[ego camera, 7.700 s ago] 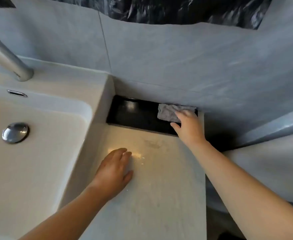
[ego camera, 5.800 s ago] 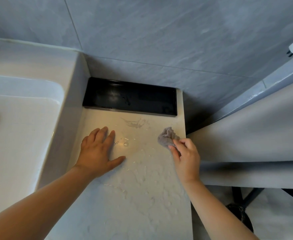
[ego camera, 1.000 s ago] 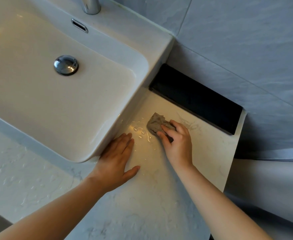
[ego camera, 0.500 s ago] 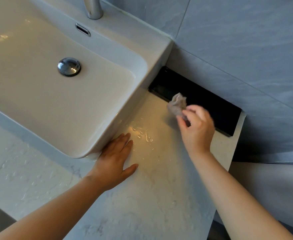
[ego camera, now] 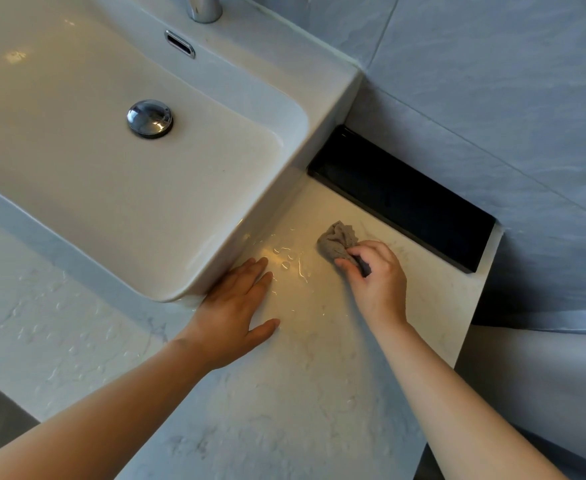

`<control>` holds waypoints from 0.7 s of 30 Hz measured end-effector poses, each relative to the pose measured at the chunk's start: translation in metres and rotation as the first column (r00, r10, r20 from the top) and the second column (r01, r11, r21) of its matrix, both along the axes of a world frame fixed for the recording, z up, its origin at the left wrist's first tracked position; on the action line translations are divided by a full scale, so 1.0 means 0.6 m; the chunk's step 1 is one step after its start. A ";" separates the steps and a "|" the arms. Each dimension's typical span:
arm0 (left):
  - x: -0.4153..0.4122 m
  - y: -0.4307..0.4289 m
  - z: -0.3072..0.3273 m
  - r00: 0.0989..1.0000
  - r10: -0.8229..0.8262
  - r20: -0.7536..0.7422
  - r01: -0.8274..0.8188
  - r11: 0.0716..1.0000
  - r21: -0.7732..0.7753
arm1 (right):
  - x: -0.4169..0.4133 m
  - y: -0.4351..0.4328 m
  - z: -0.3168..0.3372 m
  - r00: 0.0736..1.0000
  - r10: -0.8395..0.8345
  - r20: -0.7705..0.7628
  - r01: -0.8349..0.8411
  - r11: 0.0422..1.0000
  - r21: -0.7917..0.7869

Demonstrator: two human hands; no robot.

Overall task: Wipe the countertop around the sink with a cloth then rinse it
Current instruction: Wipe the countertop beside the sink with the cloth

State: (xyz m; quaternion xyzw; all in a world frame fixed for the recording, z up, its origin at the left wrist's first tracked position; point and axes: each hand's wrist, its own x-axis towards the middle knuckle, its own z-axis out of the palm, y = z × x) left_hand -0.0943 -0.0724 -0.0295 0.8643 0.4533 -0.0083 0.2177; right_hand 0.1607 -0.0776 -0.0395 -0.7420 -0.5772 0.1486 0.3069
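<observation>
A crumpled grey cloth (ego camera: 337,242) lies bunched on the pale marble countertop (ego camera: 319,393), right of the white sink (ego camera: 257,209). My right hand (ego camera: 376,282) grips the cloth with curled fingers, holding it down on the counter near the black tray. My left hand (ego camera: 234,310) rests flat on the counter, fingers straight, against the sink's front right corner. Water droplets (ego camera: 290,263) glisten on the counter between the two hands.
A black rectangular tray (ego camera: 402,199) sits against the grey tiled wall (ego camera: 492,81). The sink has a chrome drain plug (ego camera: 150,118), an overflow slot (ego camera: 179,44) and a chrome faucet base (ego camera: 203,8). The counter ends at a right edge (ego camera: 471,327).
Half a second ago my right hand held the cloth lifted near the tray; now it has come back down onto the counter, closer to me. My left hand has stayed put.
</observation>
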 end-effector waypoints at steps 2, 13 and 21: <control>-0.002 0.003 0.001 1.000 0.000 0.015 0.000 1.000 -0.001 | -0.008 0.008 0.004 0.999 -0.018 -0.045 0.019 1.000 0.010; -0.009 0.003 -0.006 0.999 -0.035 -0.005 0.035 0.999 0.004 | -0.052 0.176 0.002 0.999 -0.034 0.033 0.032 0.998 0.060; -0.028 -0.006 0.010 0.990 -0.123 -0.065 0.130 0.985 0.117 | -0.105 0.093 -0.004 0.983 0.163 -0.088 -0.160 0.986 0.048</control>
